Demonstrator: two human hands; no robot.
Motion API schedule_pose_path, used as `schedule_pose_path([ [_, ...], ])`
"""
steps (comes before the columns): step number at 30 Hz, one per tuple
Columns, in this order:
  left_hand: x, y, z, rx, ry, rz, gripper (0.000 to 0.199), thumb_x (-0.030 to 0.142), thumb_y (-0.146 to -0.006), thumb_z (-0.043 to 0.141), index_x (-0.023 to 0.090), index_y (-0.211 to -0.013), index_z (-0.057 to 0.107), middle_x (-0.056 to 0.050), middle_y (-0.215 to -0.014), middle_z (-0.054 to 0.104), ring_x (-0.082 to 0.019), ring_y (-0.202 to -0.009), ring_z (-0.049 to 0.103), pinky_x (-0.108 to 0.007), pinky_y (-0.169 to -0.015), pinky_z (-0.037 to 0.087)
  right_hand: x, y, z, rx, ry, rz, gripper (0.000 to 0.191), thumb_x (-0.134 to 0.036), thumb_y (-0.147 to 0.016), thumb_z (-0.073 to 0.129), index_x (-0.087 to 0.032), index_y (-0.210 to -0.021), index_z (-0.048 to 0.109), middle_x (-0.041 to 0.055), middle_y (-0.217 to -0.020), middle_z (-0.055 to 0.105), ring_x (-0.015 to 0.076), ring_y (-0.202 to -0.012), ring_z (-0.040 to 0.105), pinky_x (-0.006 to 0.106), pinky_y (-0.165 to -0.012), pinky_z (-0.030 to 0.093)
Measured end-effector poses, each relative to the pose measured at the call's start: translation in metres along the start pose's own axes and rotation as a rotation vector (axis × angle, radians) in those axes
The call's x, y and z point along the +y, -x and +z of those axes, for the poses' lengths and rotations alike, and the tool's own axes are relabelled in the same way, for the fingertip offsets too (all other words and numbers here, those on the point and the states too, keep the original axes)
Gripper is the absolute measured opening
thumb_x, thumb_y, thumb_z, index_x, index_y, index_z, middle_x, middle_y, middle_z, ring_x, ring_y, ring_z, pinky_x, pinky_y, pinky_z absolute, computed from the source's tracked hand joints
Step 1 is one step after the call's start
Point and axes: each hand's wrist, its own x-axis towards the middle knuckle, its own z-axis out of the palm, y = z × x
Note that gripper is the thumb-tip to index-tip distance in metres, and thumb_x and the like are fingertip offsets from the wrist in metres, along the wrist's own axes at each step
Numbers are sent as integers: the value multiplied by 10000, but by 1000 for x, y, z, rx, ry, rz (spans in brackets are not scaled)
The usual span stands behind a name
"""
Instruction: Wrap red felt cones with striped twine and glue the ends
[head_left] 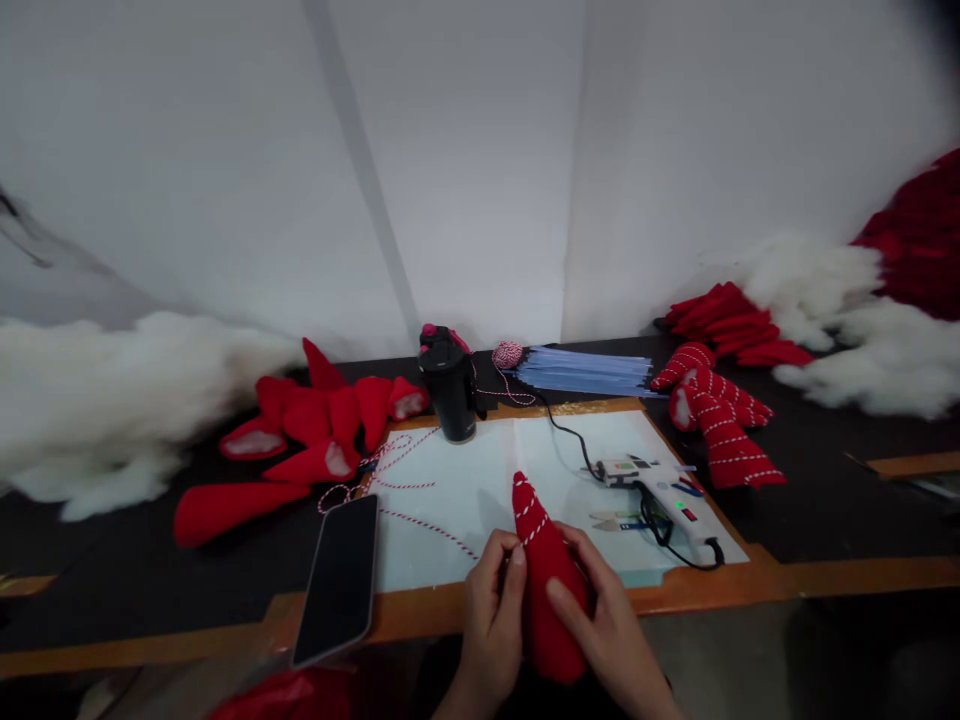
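Both hands hold a stuffed red fabric cone [549, 590] upright above the front edge of a pale work board [457, 510]. My left hand [491, 625] grips its left side, and my right hand [604, 635] wraps its right side. Red-and-white twine [525, 510] spirals around the cone's tip. A loose strand of similar twine [427, 530] lies on the board to the left of my hands. The cone's lower end is partly hidden by my fingers.
A hot glue gun [660, 495] with its cord sits on the board's right, near small scissors [611, 520]. Behind stand a black tumbler [448, 388], a twine ball [508, 354] and blue glue sticks [583, 372]. Red cones, white stuffing [97, 405] and a phone [339, 580] surround the board.
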Motion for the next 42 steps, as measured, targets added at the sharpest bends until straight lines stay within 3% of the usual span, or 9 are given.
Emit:
schedule_pose_path([
  [5, -1, 0, -1, -20, 19, 6, 263, 418, -992, 446, 195, -875, 522, 3, -785, 504, -140, -725, 457, -230, -674, 389, 1, -1, -3, 3, -19, 11, 586, -369, -785, 749, -234, -1309, 525, 78, -1364, 542, 253, -1273, 501, 339, -1091, 399],
  [10, -4, 2, -2, -21, 35, -20, 327, 438, -1000, 421, 193, -788, 471, 14, -737, 473, -131, -697, 438, -223, -655, 372, -7, -3, -5, -41, -539, 300, 503, -386, -740, 797, -257, -1156, 545, 62, -1116, 685, 202, -808, 674, 278, -676, 534],
  [12, -5, 1, -2, -4, 28, -5, 326, 437, -1001, 419, 194, -790, 470, 13, -746, 480, -134, -708, 442, -222, -662, 376, -6, -3, -5, -69, -591, 329, 429, -406, -750, 790, -232, -1097, 609, 68, -1110, 692, 211, -865, 676, 280, -724, 537],
  [18, -3, -3, 1, -24, -19, 20, 275, 401, -999, 432, 192, -843, 518, 4, -770, 520, -138, -713, 466, -221, -667, 389, 2, -2, -4, 39, -195, 130, 439, -465, -893, 638, -292, -1295, 610, 27, -1452, 500, 218, -1365, 426, 303, -1136, 352],
  [25, 3, -3, -1, -14, -38, 12, 307, 421, -989, 440, 185, -805, 511, 10, -714, 495, -131, -655, 439, -219, -607, 361, -10, -4, -1, 51, -531, 311, 536, -441, -773, 769, -288, -1200, 483, 61, -1073, 691, 223, -826, 688, 323, -715, 564],
  [28, 3, -5, -2, -5, -45, 19, 329, 428, -998, 417, 190, -782, 486, 11, -714, 491, -134, -666, 443, -223, -617, 364, -2, -7, -4, 21, -543, 300, 436, -441, -782, 761, -263, -1125, 559, 62, -1096, 676, 242, -955, 660, 343, -826, 540],
  [31, 2, -6, -1, -10, -60, 26, 314, 418, -1005, 404, 192, -806, 494, 8, -745, 506, -137, -694, 464, -227, -646, 377, 3, -9, -6, 26, -261, 155, 323, -481, -873, 651, -223, -1063, 686, 84, -1185, 639, 247, -1109, 581, 334, -976, 468],
  [36, 2, -5, 1, -46, -100, 46, 275, 398, -1002, 418, 188, -871, 538, -3, -785, 537, -143, -731, 495, -235, -687, 394, -7, -7, -6, -90, -13, -9, 378, -406, -859, 681, -227, -1191, 671, 90, -1268, 581, 252, -1170, 542, 341, -1040, 421],
  [42, 2, -5, -2, -40, -14, -11, 309, 427, -991, 437, 186, -814, 514, 0, -733, 508, -136, -690, 466, -233, -649, 379, -2, -7, -9, 11, -624, 337, 588, -356, -723, 812, -281, -1246, 553, 59, -1159, 680, 224, -881, 679, 310, -728, 537],
])
